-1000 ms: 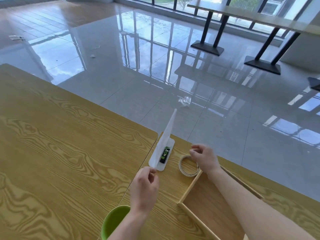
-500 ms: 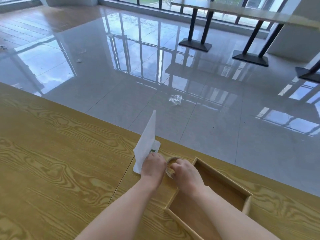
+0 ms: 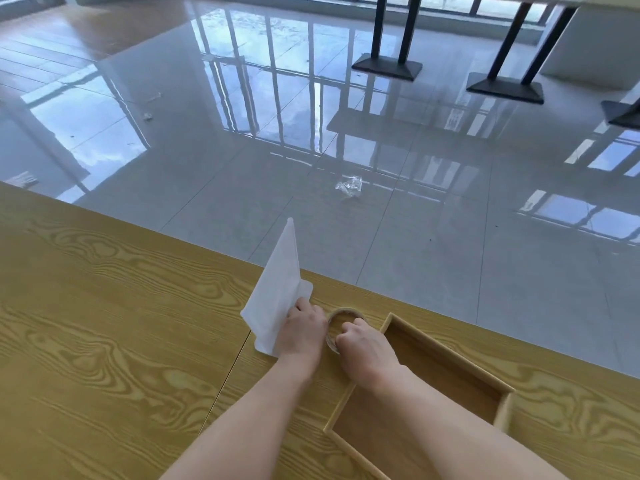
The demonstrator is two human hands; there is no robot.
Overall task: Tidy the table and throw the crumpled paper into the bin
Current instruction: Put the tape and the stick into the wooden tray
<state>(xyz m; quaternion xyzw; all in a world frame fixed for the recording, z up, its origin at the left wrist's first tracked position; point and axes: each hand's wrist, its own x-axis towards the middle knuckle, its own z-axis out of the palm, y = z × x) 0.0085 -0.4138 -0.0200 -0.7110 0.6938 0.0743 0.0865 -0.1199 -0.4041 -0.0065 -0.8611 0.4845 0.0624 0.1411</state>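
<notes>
**Entry: tidying step, tape roll to tray.**

- Right hand: fingers curled over the near rim of the tape roll. The roll lies flat on the table, just beside the far-left corner of the wooden tray.
- Left hand: closed on the near end of the white case, whose flap stands upright (fingertips hidden, so the exact hold is unclear).
- Crumpled scrap: on the floor beyond the table's far edge, well apart from both hands. Paper or clear wrap, cannot tell.
- Bin: not in view.
- Handling: lift the roll clear of the tray wall before carrying it across, then set it flat inside. Lower the flap before moving the case, lest it catch.
</notes>
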